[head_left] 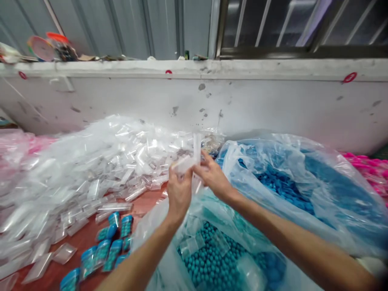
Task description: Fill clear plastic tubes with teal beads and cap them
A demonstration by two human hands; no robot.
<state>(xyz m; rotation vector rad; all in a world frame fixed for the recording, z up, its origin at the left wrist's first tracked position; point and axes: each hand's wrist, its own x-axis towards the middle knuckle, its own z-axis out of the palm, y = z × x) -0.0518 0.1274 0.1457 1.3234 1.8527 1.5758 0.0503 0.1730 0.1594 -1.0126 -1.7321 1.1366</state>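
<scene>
Both hands meet above the near edge of a plastic bag. My left hand (179, 196) is closed, thumb up, on a clear plastic sleeve (183, 164). Against it, the fingers of my right hand (214, 176) pinch the lower end of a second clear plastic strip (197, 147) that stands upright. Motion blurs the fingertips somewhat. Below the hands, an open bag (157, 242) holds teal beads (209, 250), with a few clear sleeves (192, 245) lying on them.
Clear plastic sleeves (100, 161) form a large heap at left. Small bead-filled containers with blue lids (104, 248) stand on the red surface (145, 199). Another bag (239, 161) holds blue pieces (279, 186) at right; bright pink pieces (370, 171) lie beyond. A white wall (257, 101) closes the back.
</scene>
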